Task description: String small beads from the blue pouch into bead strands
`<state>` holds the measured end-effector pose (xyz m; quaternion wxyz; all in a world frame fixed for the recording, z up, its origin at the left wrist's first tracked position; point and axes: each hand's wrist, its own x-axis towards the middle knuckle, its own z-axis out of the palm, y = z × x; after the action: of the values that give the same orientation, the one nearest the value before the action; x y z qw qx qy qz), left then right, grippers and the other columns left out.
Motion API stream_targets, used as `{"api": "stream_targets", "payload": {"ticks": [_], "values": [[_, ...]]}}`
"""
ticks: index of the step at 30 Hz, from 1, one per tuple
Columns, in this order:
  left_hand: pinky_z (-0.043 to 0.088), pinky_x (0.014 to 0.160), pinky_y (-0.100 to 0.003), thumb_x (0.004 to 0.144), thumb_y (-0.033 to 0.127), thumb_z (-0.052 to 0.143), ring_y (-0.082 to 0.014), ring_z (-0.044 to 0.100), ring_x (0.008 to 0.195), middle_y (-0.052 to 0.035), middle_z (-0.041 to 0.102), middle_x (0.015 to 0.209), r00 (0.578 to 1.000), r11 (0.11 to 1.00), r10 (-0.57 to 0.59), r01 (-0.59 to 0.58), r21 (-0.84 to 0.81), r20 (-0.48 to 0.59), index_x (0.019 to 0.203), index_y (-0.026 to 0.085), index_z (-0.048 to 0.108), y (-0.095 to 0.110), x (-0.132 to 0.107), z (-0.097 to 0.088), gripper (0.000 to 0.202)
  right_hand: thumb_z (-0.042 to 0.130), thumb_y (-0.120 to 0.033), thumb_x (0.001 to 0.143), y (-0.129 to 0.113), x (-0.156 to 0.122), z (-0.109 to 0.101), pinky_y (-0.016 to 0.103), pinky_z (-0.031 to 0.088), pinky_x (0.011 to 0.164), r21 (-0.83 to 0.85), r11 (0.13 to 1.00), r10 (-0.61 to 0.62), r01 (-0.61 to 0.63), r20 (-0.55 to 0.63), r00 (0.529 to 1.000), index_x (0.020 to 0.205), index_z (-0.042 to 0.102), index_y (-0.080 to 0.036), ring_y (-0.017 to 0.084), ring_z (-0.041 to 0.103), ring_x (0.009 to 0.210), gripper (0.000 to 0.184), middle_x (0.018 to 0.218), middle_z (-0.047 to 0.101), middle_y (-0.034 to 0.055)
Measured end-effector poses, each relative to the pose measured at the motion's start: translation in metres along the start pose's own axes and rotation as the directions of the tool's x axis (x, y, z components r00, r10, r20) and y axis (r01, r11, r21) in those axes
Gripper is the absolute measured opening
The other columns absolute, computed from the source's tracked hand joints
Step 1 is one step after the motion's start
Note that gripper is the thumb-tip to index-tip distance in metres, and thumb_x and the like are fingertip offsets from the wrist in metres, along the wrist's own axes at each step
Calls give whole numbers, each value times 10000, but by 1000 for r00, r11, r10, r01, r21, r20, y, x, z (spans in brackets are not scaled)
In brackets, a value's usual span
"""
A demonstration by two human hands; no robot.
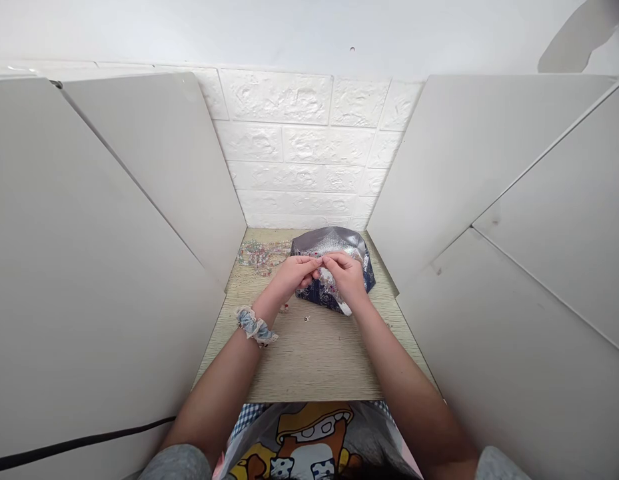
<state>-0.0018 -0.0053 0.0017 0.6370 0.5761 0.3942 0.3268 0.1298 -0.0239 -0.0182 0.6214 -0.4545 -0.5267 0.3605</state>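
My left hand [300, 272] and my right hand [343, 272] meet above the table, thumbs and fingertips pinched together at one spot. Whatever lies between the fingertips is too small to make out. Behind and below the hands rests an opened bag [334, 239], silvery inside and dark blue outside, with small colourful beads in it. To the left of the bag lie strands of multicoloured beads [262, 257]. A tiny shiny piece [306, 319] sits on the tabletop in front of the hands, and a few small beads [284, 308] are near my left wrist.
The narrow wooden table [314, 367] stands between pale panels at left [154, 153] and right [439, 180], with a white brick-pattern wall [309, 143] behind. A black cable [84, 440] runs at lower left. A blue scrunchie [254, 325] circles my left wrist.
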Motion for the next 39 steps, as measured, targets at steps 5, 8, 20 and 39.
{"api": "stream_targets", "payload": {"ticks": [5, 8, 20, 39], "values": [[159, 329, -154, 673, 434, 559, -7, 388, 385, -49, 614, 750, 993, 991, -58, 69, -111, 104, 853, 146, 589, 2, -2, -1, 341, 585, -260, 664, -5, -1, -1, 289, 411, 787, -16, 999, -45, 45, -18, 999, 644, 677, -259, 143, 512, 787, 95, 771, 562, 12], [205, 348, -141, 664, 379, 584, -29, 479, 476, -72, 615, 859, 993, 989, -65, 77, -124, 102, 865, 150, 594, 3, -2, 0, 305, 579, -270, 676, -7, 0, -4, 288, 416, 788, -12, 1000, -22, 22, -17, 1000, 685, 679, -258, 150, 503, 841, 101, 829, 545, 23], [167, 363, -159, 676, 396, 569, -18, 305, 430, 35, 397, 555, 997, 994, -4, 11, -109, 71, 762, 134, 597, 3, -2, -2, 277, 524, -300, 726, -4, 7, -14, 305, 387, 820, -189, 975, -110, 114, 34, 993, 688, 631, -233, 158, 508, 872, 133, 881, 567, 27], [97, 335, -158, 711, 385, 514, -17, 124, 367, 87, 175, 485, 999, 990, 14, -21, -138, -49, 795, 155, 547, 3, -2, -4, 247, 320, -145, 828, 25, 12, -21, 239, 352, 642, -960, 247, 207, 135, 188, 960, 872, 568, -167, 160, 494, 852, 253, 955, 518, 87]]}}
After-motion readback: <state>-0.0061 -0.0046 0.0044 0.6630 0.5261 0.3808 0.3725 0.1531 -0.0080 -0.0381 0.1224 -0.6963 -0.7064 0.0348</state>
